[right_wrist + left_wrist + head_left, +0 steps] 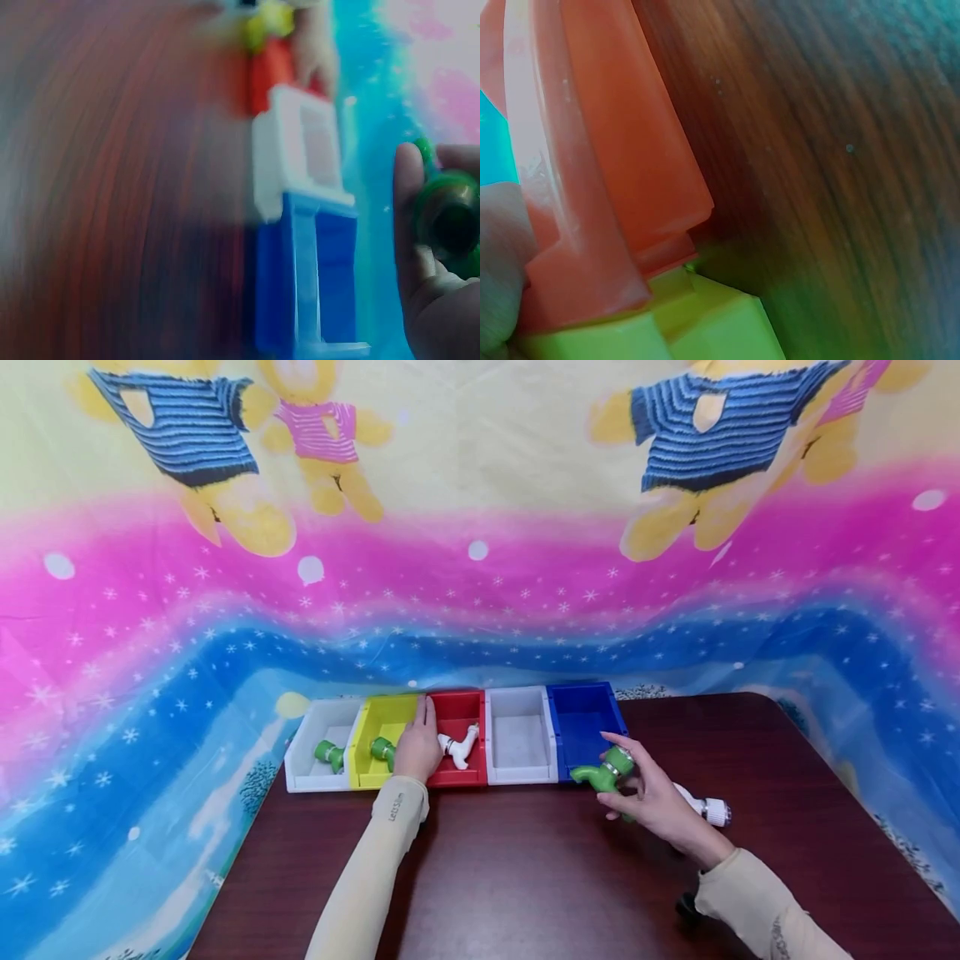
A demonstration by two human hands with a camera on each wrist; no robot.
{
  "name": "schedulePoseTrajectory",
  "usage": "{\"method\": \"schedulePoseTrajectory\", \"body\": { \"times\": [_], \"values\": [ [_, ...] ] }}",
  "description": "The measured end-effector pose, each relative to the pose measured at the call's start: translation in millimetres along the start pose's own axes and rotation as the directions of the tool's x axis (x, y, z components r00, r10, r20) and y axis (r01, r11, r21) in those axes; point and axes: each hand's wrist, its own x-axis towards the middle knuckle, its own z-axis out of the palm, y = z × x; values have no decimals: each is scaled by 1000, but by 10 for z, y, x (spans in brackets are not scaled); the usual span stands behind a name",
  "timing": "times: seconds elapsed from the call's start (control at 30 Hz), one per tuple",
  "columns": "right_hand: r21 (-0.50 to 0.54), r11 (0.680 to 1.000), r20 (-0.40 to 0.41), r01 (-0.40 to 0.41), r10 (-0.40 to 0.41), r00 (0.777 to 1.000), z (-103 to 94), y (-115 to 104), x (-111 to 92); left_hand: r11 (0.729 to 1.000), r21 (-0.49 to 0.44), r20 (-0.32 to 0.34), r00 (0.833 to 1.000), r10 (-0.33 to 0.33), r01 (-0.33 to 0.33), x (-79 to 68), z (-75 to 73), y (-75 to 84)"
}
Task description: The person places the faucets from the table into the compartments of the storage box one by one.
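My right hand (656, 797) pinches a green tap (606, 774) with a silver ring between thumb and fingers, above the table just in front of the blue bin (588, 714). In the right wrist view the same green tap (454, 217) shows blurred beside the thumb. My left hand (418, 747) rests with straight fingers where the yellow bin (367, 781) meets the red bin (468, 700). A white tap (459, 747) lies in the red bin. Another green tap (383, 750) sits in the yellow bin, partly hidden by the left hand.
The leftmost white bin (300, 772) holds a green tap (328, 753). Between the red and blue bins stands another white bin (520, 735). A white tap with a chrome end (716, 811) lies behind my right hand. Near the right sleeve is a black object (686, 908) on the brown table (540, 868).
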Motion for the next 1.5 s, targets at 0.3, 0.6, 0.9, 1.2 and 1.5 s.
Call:
{"method": "schedulePoseTrajectory", "body": {
  "times": [0.3, 0.6, 0.9, 1.2, 1.5],
  "values": [
    [-427, 904, -68, -18, -12, 998, -5, -32, 32, 1000, -11, -20, 1000, -3, 3, 17, -20, 21],
    [-540, 840, -87, -55, 10, 996, 41, -29, 80, 999, 37, -14, 1000, 7, -6, 42, 9, 24],
    [-611, 791, -100, -24, -47, 994, 75, -53, 85, 999, 33, -21, 1000, 16, -15, 11, 22, 13],
    [-737, 671, -69, 81, -194, 979, 126, -60, 133, 999, 38, -21, 1000, 14, -13, -18, 9, 12],
    [-843, 512, 17, 165, -282, 959, 190, -138, 316, 999, 40, -31, 999, 13, -12, -14, 4, 9]
  ]
}}
